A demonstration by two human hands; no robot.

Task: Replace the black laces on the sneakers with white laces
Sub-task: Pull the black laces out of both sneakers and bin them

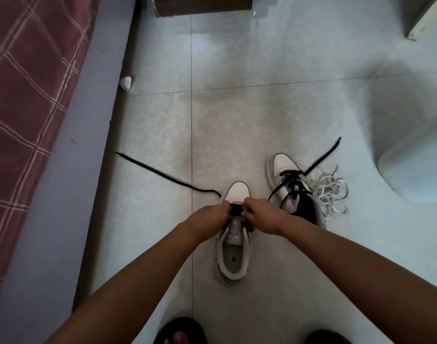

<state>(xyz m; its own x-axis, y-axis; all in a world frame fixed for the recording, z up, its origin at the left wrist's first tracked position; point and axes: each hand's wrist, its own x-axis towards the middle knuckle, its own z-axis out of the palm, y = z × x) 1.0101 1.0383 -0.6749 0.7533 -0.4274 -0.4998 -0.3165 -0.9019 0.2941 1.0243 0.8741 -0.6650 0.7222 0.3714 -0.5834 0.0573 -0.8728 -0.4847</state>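
Both hands, left hand [211,216] and right hand [258,214], pinch the black lace [236,209] low on the near sneaker [233,244], fingers clamped to draw it free; white laces [329,192] wait beside the other sneaker [294,189]

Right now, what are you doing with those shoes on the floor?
A person is taking the black lace out of the near sneaker. The left hand and the right hand both pinch the lace at the lowest eyelets near the toe, and one loose end trails away over the floor tiles. The other sneaker is still laced in black. A heap of white laces lies beside it, not yet used.
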